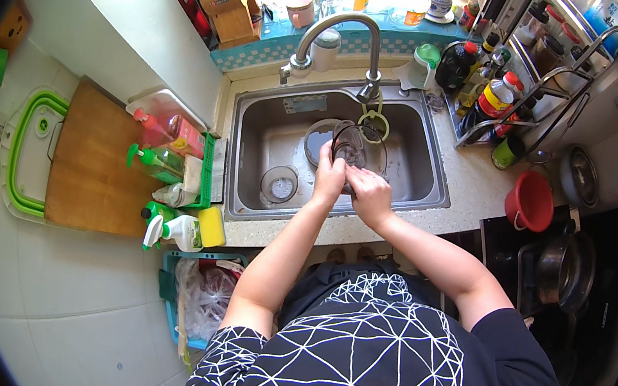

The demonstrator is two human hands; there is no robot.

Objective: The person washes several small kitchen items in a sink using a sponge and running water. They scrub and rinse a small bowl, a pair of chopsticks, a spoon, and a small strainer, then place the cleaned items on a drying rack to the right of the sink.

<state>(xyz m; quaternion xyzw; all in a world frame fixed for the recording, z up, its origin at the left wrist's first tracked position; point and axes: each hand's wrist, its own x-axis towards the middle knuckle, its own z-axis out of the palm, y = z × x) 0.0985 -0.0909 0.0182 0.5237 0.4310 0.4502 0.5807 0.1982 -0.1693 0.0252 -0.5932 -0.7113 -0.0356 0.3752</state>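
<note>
Over the stainless-steel sink [281, 120], my left hand [329, 177] grips the rim of a clear glass bowl [375, 151] tilted on its side. My right hand [371, 193] lies against the near part of that bowl, its fingertips beside my left fingers. Whether the right hand also grips it, I cannot tell. Behind my left hand, a round glass dish [314, 140] rests on the sink floor, partly covered by the held bowl. A small glass bowl [279, 185] stands at the left of the basin. The curved faucet [370, 89] hangs above, beyond both hands.
A green ring-shaped holder [375, 127] hangs at the basin's back. Left of the sink are a yellow sponge [211, 227], a spray bottle [184, 233] and a green basket [205, 172]. Sauce bottles [494, 99] fill a rack at right, near a red bucket [529, 202].
</note>
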